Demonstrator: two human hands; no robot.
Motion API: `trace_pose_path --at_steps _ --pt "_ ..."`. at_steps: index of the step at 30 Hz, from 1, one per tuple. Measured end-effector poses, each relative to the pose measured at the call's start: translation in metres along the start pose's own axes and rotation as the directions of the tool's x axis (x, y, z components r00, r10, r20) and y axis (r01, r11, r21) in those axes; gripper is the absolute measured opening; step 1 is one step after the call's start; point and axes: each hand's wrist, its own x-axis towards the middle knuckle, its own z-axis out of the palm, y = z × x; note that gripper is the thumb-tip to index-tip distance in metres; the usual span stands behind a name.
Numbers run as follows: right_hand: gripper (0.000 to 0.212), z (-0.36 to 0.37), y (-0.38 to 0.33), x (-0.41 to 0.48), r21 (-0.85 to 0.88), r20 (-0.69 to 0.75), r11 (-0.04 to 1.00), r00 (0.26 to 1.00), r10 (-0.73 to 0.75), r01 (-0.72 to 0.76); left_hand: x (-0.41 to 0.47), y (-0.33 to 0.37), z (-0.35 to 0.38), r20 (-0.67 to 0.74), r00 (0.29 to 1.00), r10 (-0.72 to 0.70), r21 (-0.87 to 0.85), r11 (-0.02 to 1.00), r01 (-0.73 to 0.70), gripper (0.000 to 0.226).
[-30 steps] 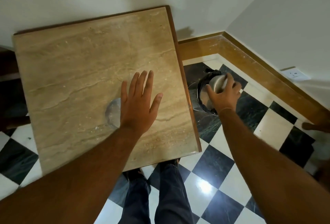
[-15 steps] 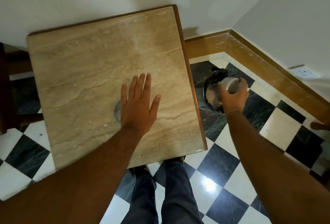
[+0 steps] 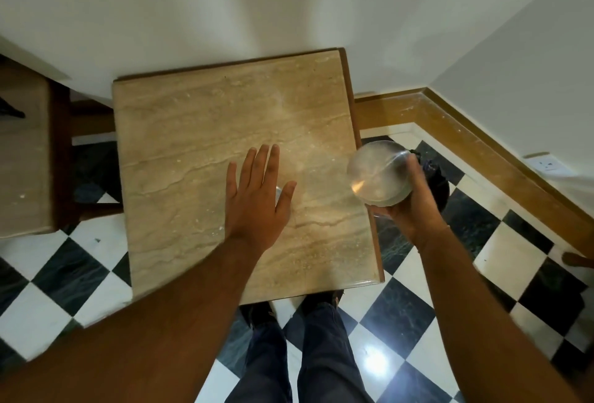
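My right hand [image 3: 408, 206] grips a round steel bowl [image 3: 379, 172], tilted so its shiny base faces me, just past the right edge of the beige marble table [image 3: 199, 132]. My left hand [image 3: 257, 193] lies flat on the table top with fingers straight and spread. Under that hand a thin sliver of a round metal thing [image 3: 278, 191] shows between thumb and palm; the rest of it is hidden.
A dark bin [image 3: 437, 180] stands on the black-and-white checkered floor [image 3: 514, 242] behind the bowl, in the corner by the wooden skirting [image 3: 466, 135]. A wall socket [image 3: 546, 164] sits low on the right wall. Another marble-topped piece [image 3: 22, 158] stands at the left. My legs are below the table.
My right hand has lifted the steel bowl out of the bin and up beside the table edge. My left hand stays flat on the table. The camera has shifted, moving the table rightward in view.
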Motion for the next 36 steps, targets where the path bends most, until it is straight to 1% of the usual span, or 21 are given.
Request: trace_pose_path --at_steps 2,4,5,6,8,12,15,18,24,26,29,32,34,36 --pt "0.043 0.018 0.006 0.005 -0.238 -0.056 0.971 0.998 -0.026 0.012 -0.003 -0.004 -0.004 -0.009 1.000 -0.008 0.004 1.000 0.008 0.073" --pt "0.026 0.033 0.017 0.009 -0.456 -0.097 0.889 0.989 -0.107 0.051 -0.008 -0.009 -0.006 -0.011 1.000 -0.024 0.008 1.000 0.024 0.073" --pt "0.021 0.038 0.022 0.011 -0.544 -0.086 0.834 0.983 -0.162 0.089 -0.010 -0.012 -0.006 -0.006 0.999 -0.038 0.011 0.999 0.038 0.074" --pt "0.021 0.042 0.029 0.014 -0.617 -0.059 0.776 0.975 -0.213 0.132 -0.013 -0.016 -0.006 -0.004 0.998 -0.058 0.012 0.998 0.058 0.073" --pt "0.024 0.045 0.037 0.017 -0.699 -0.025 0.693 0.963 -0.269 0.175 -0.019 -0.023 -0.005 -0.011 0.996 -0.087 0.009 0.996 0.087 0.070" --pt "0.019 0.045 0.046 0.022 -0.790 -0.018 0.591 0.958 -0.286 0.161 -0.031 -0.031 -0.001 -0.027 0.994 -0.102 -0.003 0.995 0.102 0.065" --pt "0.028 0.046 0.050 0.027 -0.841 -0.005 0.516 0.951 -0.308 0.163 -0.037 -0.039 0.006 -0.023 0.994 -0.109 0.010 0.994 0.109 0.065" --pt "0.034 0.044 0.052 0.033 -0.885 0.037 0.427 0.943 -0.330 0.184 -0.039 -0.048 0.007 -0.018 0.988 -0.151 0.004 0.988 0.152 0.069" --pt "0.029 0.048 0.058 0.042 -0.932 0.126 0.286 0.937 -0.325 0.224 -0.046 -0.065 0.005 -0.019 0.984 -0.176 -0.001 0.984 0.176 0.073" --pt "0.029 0.049 0.061 0.043 -0.937 0.124 0.273 0.940 -0.318 0.216 -0.046 -0.066 0.004 -0.020 0.983 -0.182 -0.014 0.983 0.182 0.074" --pt "0.028 0.048 0.063 0.044 -0.933 0.080 0.315 0.952 -0.294 0.176 -0.047 -0.067 0.004 -0.012 0.983 -0.184 -0.023 0.983 0.184 0.074" --pt "0.025 0.048 0.063 0.040 -0.927 0.045 0.342 0.952 -0.304 0.153 -0.047 -0.069 0.006 -0.015 0.981 -0.192 -0.028 0.981 0.192 0.073" --pt "0.023 0.048 0.064 0.039 -0.931 0.047 0.330 0.948 -0.314 0.156 -0.047 -0.073 0.008 -0.011 0.979 -0.203 -0.028 0.979 0.203 0.072" --pt "0.026 0.051 0.064 0.039 -0.935 0.033 0.325 0.948 -0.315 0.141 -0.048 -0.077 0.010 -0.004 0.977 -0.211 -0.025 0.977 0.211 0.073"
